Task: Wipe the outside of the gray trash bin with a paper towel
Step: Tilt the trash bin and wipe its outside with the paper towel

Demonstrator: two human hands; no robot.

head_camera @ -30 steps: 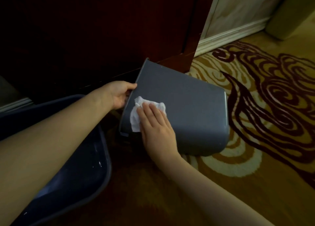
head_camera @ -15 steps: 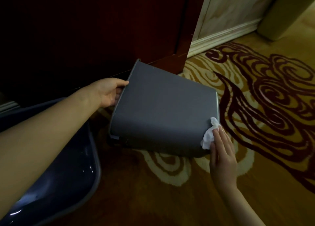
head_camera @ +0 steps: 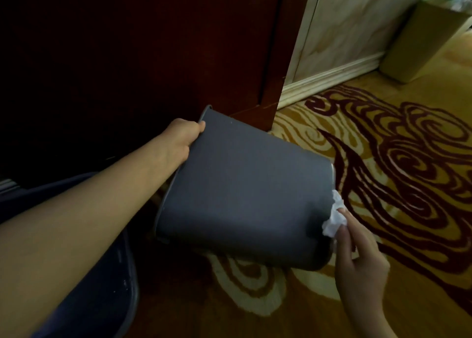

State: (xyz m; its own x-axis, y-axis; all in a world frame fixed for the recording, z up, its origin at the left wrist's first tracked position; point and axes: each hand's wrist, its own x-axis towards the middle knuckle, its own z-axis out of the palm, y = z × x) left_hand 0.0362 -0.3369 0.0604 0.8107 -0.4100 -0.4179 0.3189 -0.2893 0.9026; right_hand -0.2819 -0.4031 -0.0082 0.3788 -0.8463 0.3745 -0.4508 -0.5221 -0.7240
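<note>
The gray trash bin is tipped on its side above the carpet, mouth to the left, bottom to the right. My left hand grips its rim at the upper left. My right hand holds a crumpled white paper towel pressed against the bin's bottom right edge. The inside of the bin is hidden.
A dark blue plastic tub sits at the lower left under my left arm. Dark red wooden furniture stands right behind the bin. A patterned carpet spreads to the right, with a white baseboard and a beige box at the far right.
My right hand slid the paper towel from the bin's left side near the rim across to its bottom right edge. The left hand kept its grip on the rim.
</note>
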